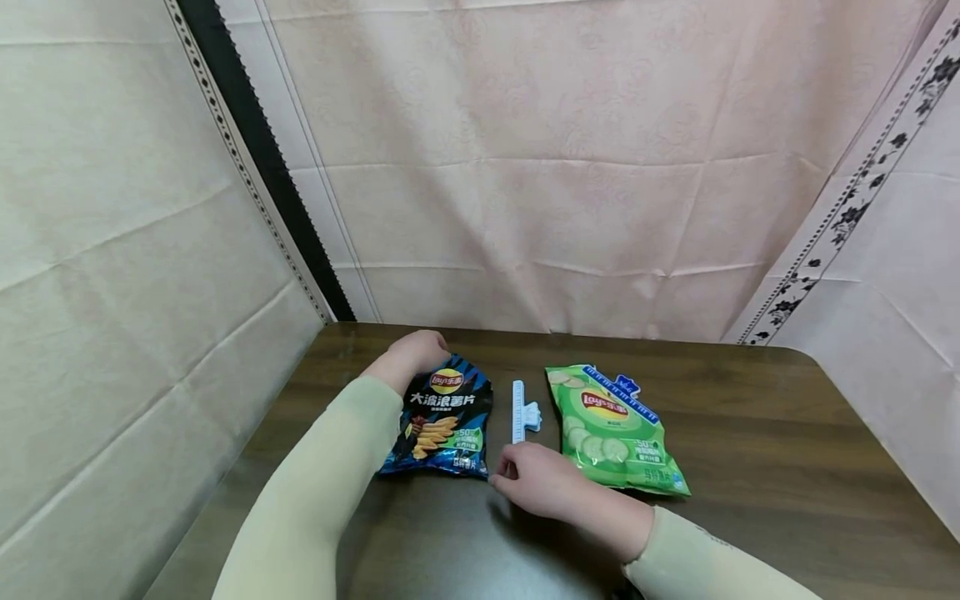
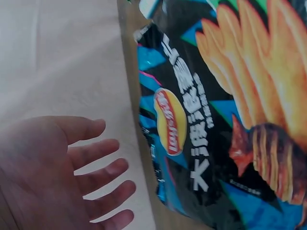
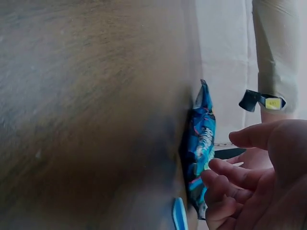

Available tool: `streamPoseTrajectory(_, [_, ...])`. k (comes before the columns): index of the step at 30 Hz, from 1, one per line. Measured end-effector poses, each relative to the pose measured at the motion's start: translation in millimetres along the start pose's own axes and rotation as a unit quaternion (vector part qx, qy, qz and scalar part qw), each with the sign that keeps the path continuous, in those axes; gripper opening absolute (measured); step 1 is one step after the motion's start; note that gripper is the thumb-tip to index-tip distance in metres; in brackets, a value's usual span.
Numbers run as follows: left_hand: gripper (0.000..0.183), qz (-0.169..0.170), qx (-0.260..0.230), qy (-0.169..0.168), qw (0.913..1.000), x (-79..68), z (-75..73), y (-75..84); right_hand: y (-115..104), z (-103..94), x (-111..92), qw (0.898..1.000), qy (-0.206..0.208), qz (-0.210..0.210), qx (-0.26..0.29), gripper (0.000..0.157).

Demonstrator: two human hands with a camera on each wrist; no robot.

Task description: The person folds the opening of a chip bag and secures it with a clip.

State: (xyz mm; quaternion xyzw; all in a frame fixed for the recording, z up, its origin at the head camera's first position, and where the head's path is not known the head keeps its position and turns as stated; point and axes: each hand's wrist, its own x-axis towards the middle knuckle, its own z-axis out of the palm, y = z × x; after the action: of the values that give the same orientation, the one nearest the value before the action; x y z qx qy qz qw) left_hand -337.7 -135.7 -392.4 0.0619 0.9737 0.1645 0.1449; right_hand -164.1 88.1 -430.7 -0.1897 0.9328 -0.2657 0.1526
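In the head view, a black and blue bag of potato chips (image 1: 442, 425) lies on the table with its front up. My left hand (image 1: 420, 350) is at the bag's upper left corner. The left wrist view shows that hand (image 2: 76, 177) with fingers spread and nearly straight, beside the bag's top edge (image 2: 168, 120) and apparently apart from it. Near the bag's lower right corner hovers my right hand (image 1: 536, 479), its fingers loosely bent and holding nothing. A light blue bag clip (image 1: 519, 412) lies just beyond the right hand, between two bags.
To the right lies a green bag of potato chips (image 1: 607, 442), a dark blue bag clip (image 1: 622, 396) across its top. The brown wooden table (image 1: 750, 433) is bordered by pale cloth (image 1: 562, 208) at the back and both sides.
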Motion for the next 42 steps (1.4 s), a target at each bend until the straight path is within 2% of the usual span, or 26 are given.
streamPoseTrajectory(4, [0.039, -0.03, 0.005, 0.024, 0.9993, 6.6, 3.7, -6.9, -1.5, 6.3, 6.9, 1.0, -0.002, 0.015, -0.01, 0.017])
streamPoseTrajectory(9, [0.04, -0.042, 0.017, 0.03, 0.9985, 13.9, 10.3, -9.3, -0.4, 12.3, 12.1, 0.999, -0.009, 0.034, -0.001, 0.018])
streamPoseTrajectory(14, [0.041, -0.051, 0.045, 0.019, 0.9975, 20.4, 12.9, -3.6, -0.3, 17.9, 15.3, 0.999, -0.013, 0.044, -0.008, 0.022])
streamPoseTrajectory(22, [0.04, -0.06, 0.055, -0.017, 0.9965, 25.9, 13.0, 6.5, -4.1, 19.8, 18.2, 0.998, -0.018, 0.06, -0.005, 0.024])
streamPoseTrajectory(31, [0.045, -0.076, 0.061, -0.054, 0.9938, 28.6, 15.7, 6.8, -5.9, 23.2, 21.7, 0.998, -0.013, 0.051, -0.019, 0.026])
streamPoseTrajectory(42, [0.031, -0.069, 0.097, -0.037, 0.9923, 36.9, 17.4, 5.2, -5.6, 25.6, 25.5, 0.998, -0.01, 0.057, -0.029, 0.025])
